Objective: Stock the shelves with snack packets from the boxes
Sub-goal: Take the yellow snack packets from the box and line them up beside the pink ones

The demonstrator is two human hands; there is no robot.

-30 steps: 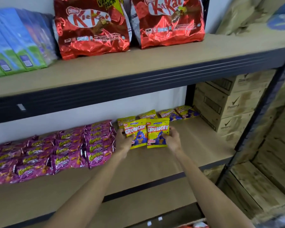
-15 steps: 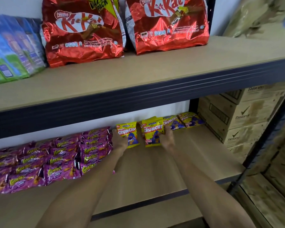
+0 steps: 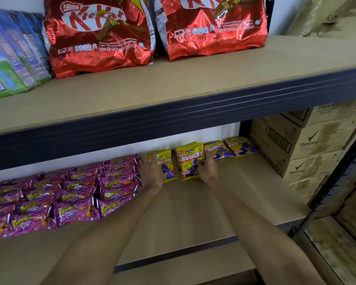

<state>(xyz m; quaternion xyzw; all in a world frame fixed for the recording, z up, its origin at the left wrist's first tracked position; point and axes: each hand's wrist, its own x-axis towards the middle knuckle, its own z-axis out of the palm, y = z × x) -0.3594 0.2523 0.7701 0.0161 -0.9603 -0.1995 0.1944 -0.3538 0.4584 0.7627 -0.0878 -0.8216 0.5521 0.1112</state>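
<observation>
Yellow foil Crunchy snack packets, a small stack, sat on the lower tan board shelf, gripped at their right edge by our right hand, its fingers curled round them. Our left hand lay with straight fingers pressed on another yellow Crunchy packet just left of that stack. Two more yellow packets lay beyond the right hand by the white wall. Purple Corntoz packets crowded just left of the left hand; brown Rexona cartons stood well right of the right hand.

Bright even light, glare on red foil bags, edges warped and blurry.
</observation>
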